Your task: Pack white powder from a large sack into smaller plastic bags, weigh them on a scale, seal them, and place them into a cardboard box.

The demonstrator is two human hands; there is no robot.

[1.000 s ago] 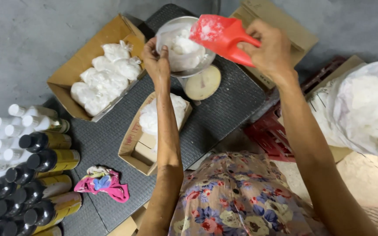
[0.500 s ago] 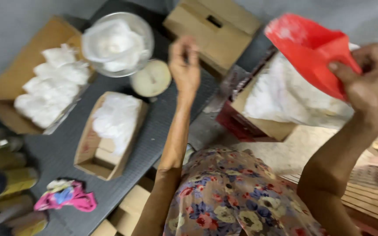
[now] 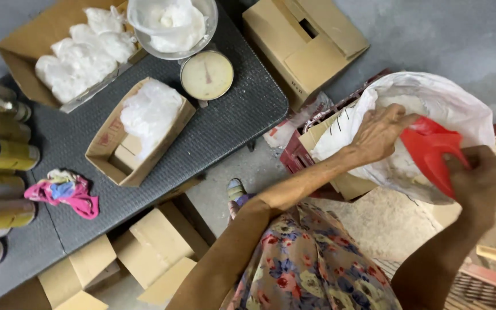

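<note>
Your right hand [image 3: 480,181] is clamped on the handle of the red scoop [image 3: 429,149], its mouth tipped down into the white sack [image 3: 431,100] so it can dig. Your left hand [image 3: 380,135] grips the sack's rim just beside the scoop, fingers closed on the plastic, holding the mouth wide. Half a second ago the scoop hung above the sack and your left hand was free over the counter [image 3: 242,120]; now both have met at the sack, well away from the bowl [image 3: 170,26] on the scale [image 3: 206,74].

Prob. packing workshop, scale [image 3: 206,74], cartons [image 3: 305,40]
</note>
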